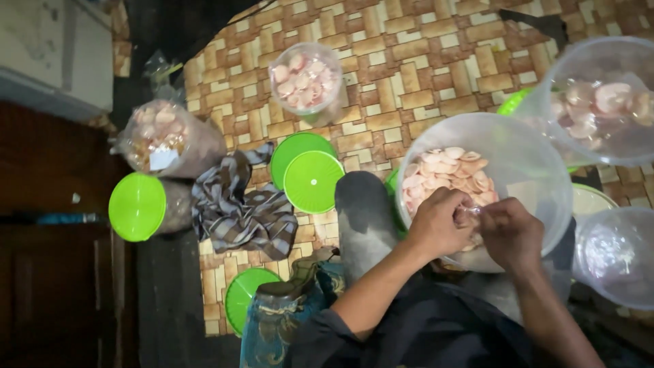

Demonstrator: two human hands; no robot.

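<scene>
Far left of the fingers, a green-lidded jar [146,206] is laid on its side beside a bagged batch of crackers [163,136], apparently set aside as filled. A checked cloth [238,208] and loose green lids [306,174] are kept near, lids seemingly within reach for capping.

The left hand [436,225] is curled narrow, fingertips pinched on something small, cannot be made out. A clear tub [538,163] is held tilted on the lap, mouth toward the fingers; pink crackers [446,174] lie just above them.

The right hand [507,235] is closed likewise, touching the left at the rim. Further right, more clear tubs [599,102] are stood.
</scene>
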